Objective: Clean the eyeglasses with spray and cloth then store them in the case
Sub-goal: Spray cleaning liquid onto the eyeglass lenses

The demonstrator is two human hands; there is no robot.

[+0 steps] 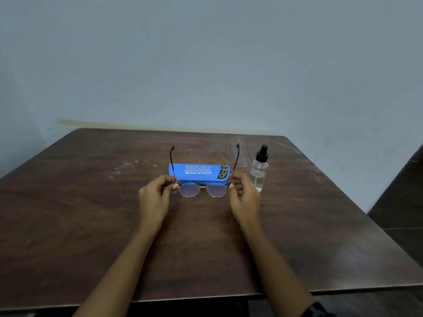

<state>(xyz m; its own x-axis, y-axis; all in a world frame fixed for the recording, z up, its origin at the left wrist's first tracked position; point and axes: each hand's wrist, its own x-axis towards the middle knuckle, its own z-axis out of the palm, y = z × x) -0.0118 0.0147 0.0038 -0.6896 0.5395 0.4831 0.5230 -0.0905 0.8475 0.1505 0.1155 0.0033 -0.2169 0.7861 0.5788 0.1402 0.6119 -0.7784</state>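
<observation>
Thin metal-framed eyeglasses are held above the middle of the brown table, lenses toward me and both temple arms unfolded, pointing up and away. My left hand pinches the frame's left corner at the hinge. My right hand pinches the right corner. Just behind the glasses lies a closed blue case with white print. A clear spray bottle with a black nozzle stands upright right of the case, close to my right hand. No cloth is in view.
A plain pale wall rises behind the table's far edge. The table's right edge drops to a dark floor. Faint white smudges mark the tabletop left of the case.
</observation>
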